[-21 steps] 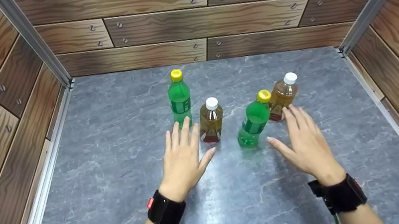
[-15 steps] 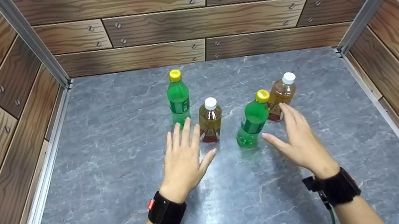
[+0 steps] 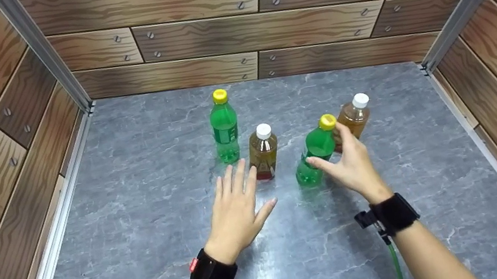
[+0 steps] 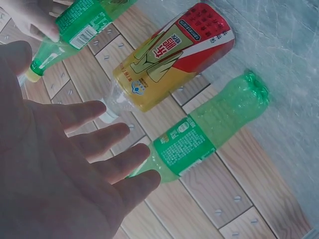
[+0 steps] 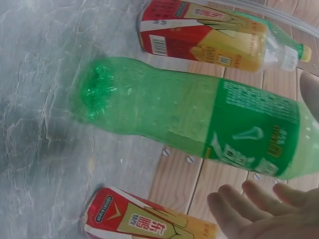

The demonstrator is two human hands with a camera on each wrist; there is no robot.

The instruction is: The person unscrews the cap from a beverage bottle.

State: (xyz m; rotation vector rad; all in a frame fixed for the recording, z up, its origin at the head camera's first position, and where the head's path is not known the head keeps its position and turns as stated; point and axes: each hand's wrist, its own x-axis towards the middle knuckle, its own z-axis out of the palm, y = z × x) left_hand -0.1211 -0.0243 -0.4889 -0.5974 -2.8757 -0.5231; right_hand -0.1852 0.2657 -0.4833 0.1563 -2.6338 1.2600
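Observation:
A green soda bottle with a yellow cap (image 3: pixel 319 143) stands right of centre. My right hand (image 3: pixel 356 167) reaches around it from the right, thumb on the near side and fingers behind the upper part. In the right wrist view, fingers (image 5: pixel 249 204) and thumb lie either side of the green label with a gap at the fingers. My left hand (image 3: pixel 235 212) is spread flat, palm down, holding nothing. Just beyond its fingertips stand another green bottle (image 3: pixel 225 128) and a white-capped amber drink bottle (image 3: pixel 263 149), its label red and yellow in the left wrist view.
A second white-capped amber bottle (image 3: pixel 356 116) stands behind my right fingers, partly hidden by them. Grey marbled tabletop (image 3: pixel 147 197) lies under everything. Wood-patterned walls (image 3: pixel 191 38) close off the back and both sides. A green cable (image 3: pixel 397 266) trails from the right wristband.
My right hand has moved left and forward, from beside the right green bottle to around it. The left hand has drawn slightly back toward me. All the bottles stand where they were.

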